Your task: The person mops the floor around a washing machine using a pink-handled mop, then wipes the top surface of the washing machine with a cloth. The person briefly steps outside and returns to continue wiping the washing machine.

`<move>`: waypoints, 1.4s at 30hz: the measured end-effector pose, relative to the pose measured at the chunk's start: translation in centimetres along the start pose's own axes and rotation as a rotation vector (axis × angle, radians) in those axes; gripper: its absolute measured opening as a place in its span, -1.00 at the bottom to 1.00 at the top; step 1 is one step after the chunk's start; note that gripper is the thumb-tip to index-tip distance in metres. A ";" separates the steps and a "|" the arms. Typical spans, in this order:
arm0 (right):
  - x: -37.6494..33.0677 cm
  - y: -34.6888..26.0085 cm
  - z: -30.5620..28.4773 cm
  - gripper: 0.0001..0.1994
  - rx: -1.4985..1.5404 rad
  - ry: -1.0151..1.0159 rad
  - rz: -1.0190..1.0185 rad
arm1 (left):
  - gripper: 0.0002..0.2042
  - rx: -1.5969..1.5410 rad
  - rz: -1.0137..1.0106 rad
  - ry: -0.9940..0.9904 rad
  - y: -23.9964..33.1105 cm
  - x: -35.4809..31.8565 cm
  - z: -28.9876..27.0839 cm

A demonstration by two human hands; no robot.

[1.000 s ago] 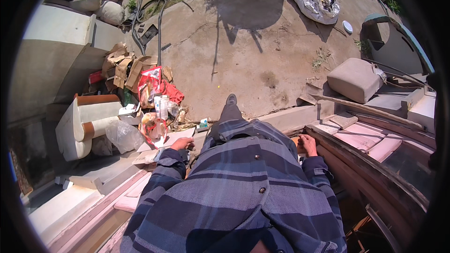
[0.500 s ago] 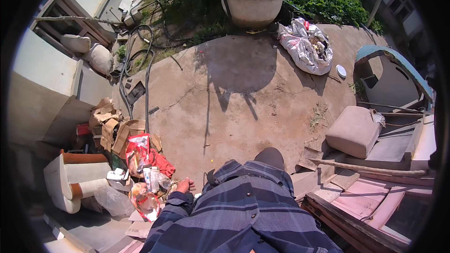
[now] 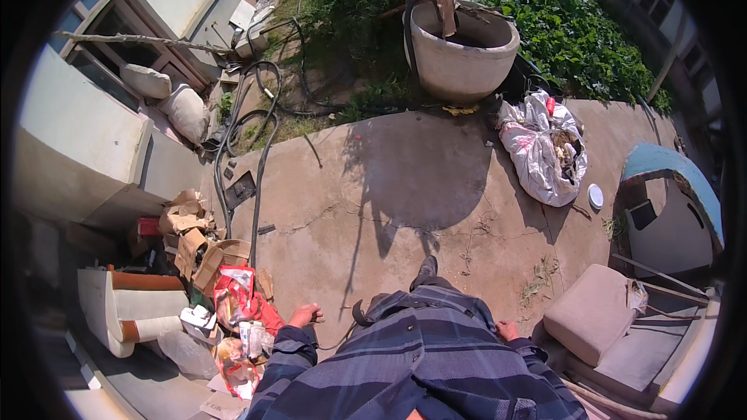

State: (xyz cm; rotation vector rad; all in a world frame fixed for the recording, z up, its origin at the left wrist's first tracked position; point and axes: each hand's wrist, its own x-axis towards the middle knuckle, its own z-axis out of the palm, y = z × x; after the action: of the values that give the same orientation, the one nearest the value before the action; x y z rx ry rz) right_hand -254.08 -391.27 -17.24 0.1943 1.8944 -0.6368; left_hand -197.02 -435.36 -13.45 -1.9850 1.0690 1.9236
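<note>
My left hand (image 3: 306, 314) hangs beside my body with its fingers loosely apart and nothing in them. Nearest to it on the left is a heap with a red and white plastic bag (image 3: 237, 293), crumpled packaging and torn cardboard (image 3: 187, 245). My right hand (image 3: 507, 330) shows small at the right edge of my plaid shirt; its fingers are too blurred and partly hidden to read. Further right, a beige cushion (image 3: 585, 313) lies on a low surface. One dark shoe (image 3: 427, 266) reaches forward on the concrete ground (image 3: 311, 187).
Ahead stands a large round concrete tub (image 3: 459, 50) beside leafy plants. A white sack (image 3: 537, 155) full of rubbish and a round white lid (image 3: 595, 197) lie at right. Black hoses (image 3: 261, 171) snake along the left. A blue-edged curved panel (image 3: 677, 171) leans far right.
My body has moved forward and one foot has swung ahead. My right hand has come into view. The tub and sack sit lower in view; the long-handled shovel at right is mostly out of sight.
</note>
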 end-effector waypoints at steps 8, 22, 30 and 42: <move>5.2 -30.2 -2.2 -0.66 -0.075 -0.019 -0.441 | -0.55 -0.155 -0.170 -0.009 4.6 0.5 6.0; 7.5 -36.8 5.7 -0.75 -0.105 0.037 -0.127 | -0.56 -0.095 0.048 0.003 43.7 20.7 -7.7; 9.8 -44.5 7.6 -0.76 -0.168 0.050 -0.141 | -0.57 0.100 0.388 0.004 68.8 25.5 -10.5; 29.6 -69.7 4.4 -0.74 -0.141 -0.140 -0.093 | -0.68 -0.226 -0.149 0.158 56.5 21.3 -4.6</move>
State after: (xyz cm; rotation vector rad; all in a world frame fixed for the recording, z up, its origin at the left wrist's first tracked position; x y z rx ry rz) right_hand -291.73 -456.94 -21.51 -0.0282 1.8124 -0.5612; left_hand -228.94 -486.77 -12.95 -2.2980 0.7386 1.9081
